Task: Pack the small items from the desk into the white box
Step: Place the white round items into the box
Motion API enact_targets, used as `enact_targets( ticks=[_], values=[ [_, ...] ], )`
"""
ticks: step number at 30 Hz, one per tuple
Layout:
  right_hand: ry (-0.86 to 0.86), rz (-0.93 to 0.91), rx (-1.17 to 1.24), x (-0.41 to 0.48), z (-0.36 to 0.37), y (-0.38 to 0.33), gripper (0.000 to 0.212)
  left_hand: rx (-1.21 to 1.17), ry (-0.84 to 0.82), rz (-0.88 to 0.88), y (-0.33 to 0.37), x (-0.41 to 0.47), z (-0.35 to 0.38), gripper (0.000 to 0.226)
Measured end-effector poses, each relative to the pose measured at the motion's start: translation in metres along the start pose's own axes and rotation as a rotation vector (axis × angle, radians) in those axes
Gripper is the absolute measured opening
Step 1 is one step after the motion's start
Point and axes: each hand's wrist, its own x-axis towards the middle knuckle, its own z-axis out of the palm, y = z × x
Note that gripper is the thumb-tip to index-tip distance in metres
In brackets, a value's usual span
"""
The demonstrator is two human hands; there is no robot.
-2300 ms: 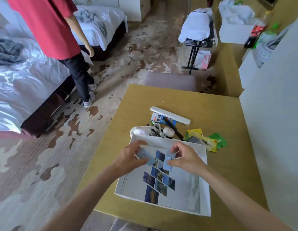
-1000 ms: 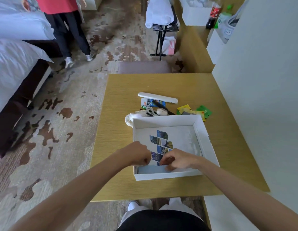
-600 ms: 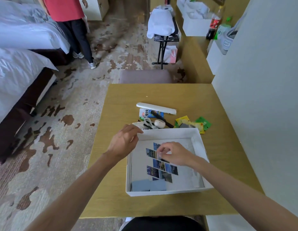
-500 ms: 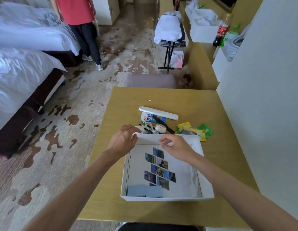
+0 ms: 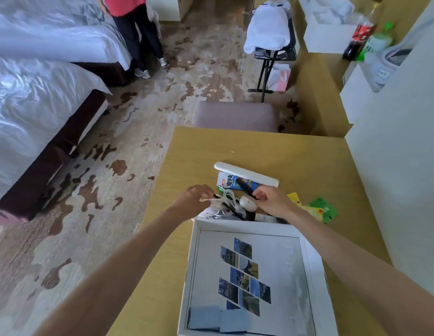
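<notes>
The white box (image 5: pixel 245 224) stands open on the desk (image 5: pixel 308 161), with a photo print on its floor and two pale blue packets (image 5: pixel 219 320) in its near left corner. Beyond its far wall lies a pile: a white cable (image 5: pixel 227 197), a white plug (image 5: pixel 248 204), a black comb (image 5: pixel 244 186), a blue-and-white packet (image 5: pixel 226 182), a long white case (image 5: pixel 246 173), and yellow (image 5: pixel 294 198) and green (image 5: pixel 324 210) sachets. My left hand (image 5: pixel 193 201) pinches the white cable at the pile's left edge. My right hand (image 5: pixel 275 200) pinches the comb's near end.
A padded chair (image 5: pixel 235 115) is tucked against the desk's far edge. A white wall (image 5: pixel 405 178) borders the desk on the right. Beds (image 5: pixel 41 105) fill the left side; a person in a red top (image 5: pixel 136 32) stands far back. A luggage rack (image 5: pixel 271 44) stands beyond.
Both hands have left the box's far rim and reached past it into the pile. Earlier they set the two blue packets down in the box's near corner.
</notes>
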Motion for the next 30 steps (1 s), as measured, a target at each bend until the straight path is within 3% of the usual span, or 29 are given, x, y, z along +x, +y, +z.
enact_targets(
  ticks=[6,10,16,21,24,26,28,30],
  values=[
    [-0.116,0.003,-0.298,0.046,0.022,0.003,0.046,0.299,-0.222,0.098,-0.038,0.037,0.009,0.061],
    [-0.168,0.029,-0.448,0.061,0.033,0.003,0.051,0.406,-0.262,0.169,-0.050,0.047,0.020,0.058],
    [-0.059,0.084,-0.191,0.058,0.026,0.007,0.047,-0.073,-0.186,0.013,-0.054,0.050,0.004,0.040],
    [0.112,0.131,0.367,0.031,0.003,-0.015,0.019,-0.334,-0.028,-0.046,-0.044,0.035,-0.022,0.050],
    [0.062,0.077,0.585,0.005,-0.010,-0.033,0.013,-0.530,0.131,-0.172,-0.028,0.016,-0.034,0.048],
    [-0.018,0.013,0.621,-0.015,-0.018,-0.046,0.013,-0.759,0.143,-0.219,-0.010,-0.004,-0.039,0.035],
    [-0.088,-0.028,0.647,-0.038,-0.023,-0.057,0.025,-0.863,0.134,-0.200,0.010,-0.027,-0.039,0.032],
    [-0.135,-0.049,0.685,-0.059,-0.025,-0.065,0.036,-0.864,0.111,-0.169,0.031,-0.051,-0.033,0.042]
  ],
)
